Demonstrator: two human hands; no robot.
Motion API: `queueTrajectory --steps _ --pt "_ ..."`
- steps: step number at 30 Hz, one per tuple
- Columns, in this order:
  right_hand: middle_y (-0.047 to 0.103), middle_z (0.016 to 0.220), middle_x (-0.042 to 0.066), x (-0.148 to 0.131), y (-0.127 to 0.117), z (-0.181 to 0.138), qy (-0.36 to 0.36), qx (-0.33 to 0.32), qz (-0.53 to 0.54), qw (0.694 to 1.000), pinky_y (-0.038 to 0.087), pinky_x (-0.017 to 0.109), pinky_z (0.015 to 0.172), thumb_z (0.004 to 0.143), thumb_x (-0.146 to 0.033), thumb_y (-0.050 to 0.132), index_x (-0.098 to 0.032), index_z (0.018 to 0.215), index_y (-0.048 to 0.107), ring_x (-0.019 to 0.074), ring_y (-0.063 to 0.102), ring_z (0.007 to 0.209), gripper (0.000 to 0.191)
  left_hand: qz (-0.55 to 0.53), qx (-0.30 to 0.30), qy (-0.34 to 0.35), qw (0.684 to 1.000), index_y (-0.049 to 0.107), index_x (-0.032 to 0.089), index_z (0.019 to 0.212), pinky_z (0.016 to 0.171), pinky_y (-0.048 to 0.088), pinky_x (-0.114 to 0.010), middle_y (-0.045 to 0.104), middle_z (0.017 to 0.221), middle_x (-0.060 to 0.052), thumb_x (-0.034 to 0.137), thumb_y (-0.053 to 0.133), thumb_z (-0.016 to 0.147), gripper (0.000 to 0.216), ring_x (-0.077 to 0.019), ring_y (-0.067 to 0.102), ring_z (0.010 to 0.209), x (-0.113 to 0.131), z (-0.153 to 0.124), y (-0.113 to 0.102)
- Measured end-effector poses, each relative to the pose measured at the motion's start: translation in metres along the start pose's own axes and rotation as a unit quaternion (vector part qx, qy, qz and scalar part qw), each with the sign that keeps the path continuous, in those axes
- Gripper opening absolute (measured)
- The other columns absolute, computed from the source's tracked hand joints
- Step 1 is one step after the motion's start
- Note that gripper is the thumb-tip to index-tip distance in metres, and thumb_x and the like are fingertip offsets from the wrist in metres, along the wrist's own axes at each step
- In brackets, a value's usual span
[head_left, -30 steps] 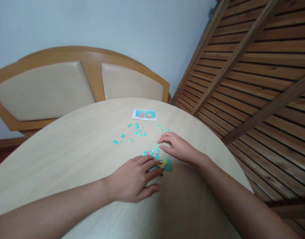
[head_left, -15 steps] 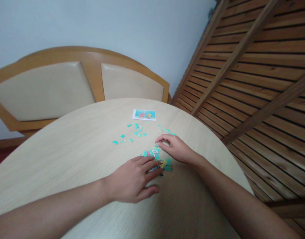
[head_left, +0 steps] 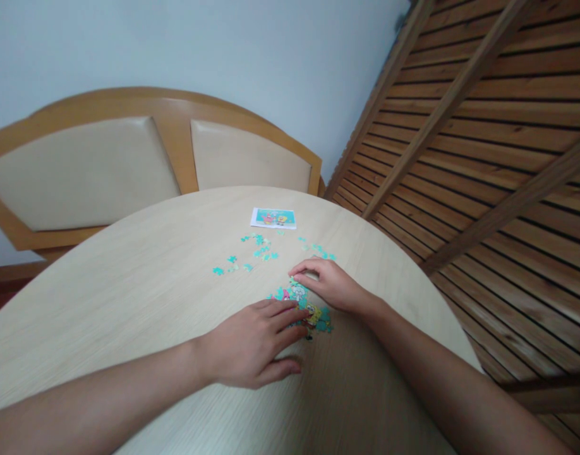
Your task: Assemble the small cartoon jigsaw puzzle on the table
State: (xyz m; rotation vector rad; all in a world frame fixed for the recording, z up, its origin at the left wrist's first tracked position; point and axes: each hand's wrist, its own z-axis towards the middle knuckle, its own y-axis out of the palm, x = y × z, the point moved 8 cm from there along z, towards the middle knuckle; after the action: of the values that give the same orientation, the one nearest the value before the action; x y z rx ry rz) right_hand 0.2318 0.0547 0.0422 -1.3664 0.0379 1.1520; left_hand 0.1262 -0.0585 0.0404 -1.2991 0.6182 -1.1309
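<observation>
A partly joined teal jigsaw (head_left: 313, 311) with cartoon figures lies on the round pale wooden table (head_left: 143, 297). My left hand (head_left: 254, 341) lies flat with its fingers stretched out, the fingertips resting on the jigsaw's left edge. My right hand (head_left: 325, 283) sits at the jigsaw's upper right, fingers curled down and pinched over its top edge; what they hold is hidden. Several loose teal pieces (head_left: 252, 256) are scattered beyond the hands. A small reference picture card (head_left: 273, 218) lies further back.
A wooden bench back with two beige cushions (head_left: 129, 164) curves behind the table. A slatted wooden wall (head_left: 484, 139) runs along the right. The table's curved edge falls away at the right.
My right hand has drawn back from the loose pieces toward the joined jigsaw and its fingers have curled in. My left hand has stayed on the jigsaw's left edge.
</observation>
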Motion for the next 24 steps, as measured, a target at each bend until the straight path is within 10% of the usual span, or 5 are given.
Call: queueTrajectory --steps 24 --pt "0.077 0.102 0.005 -0.0060 0.0076 0.0008 -0.030 -0.012 -0.022 0.999 0.050 0.036 0.095 0.094 -0.020 0.061 -0.022 0.101 0.076 0.0198 0.068 0.100 0.016 0.019 -0.015 -0.002 1.000 0.058 0.014 0.132 0.113 0.042 -0.050 0.053 0.148 -0.015 0.048 0.048 0.101 0.048 -0.0335 0.051 0.135 -0.0003 -0.0003 0.0025"
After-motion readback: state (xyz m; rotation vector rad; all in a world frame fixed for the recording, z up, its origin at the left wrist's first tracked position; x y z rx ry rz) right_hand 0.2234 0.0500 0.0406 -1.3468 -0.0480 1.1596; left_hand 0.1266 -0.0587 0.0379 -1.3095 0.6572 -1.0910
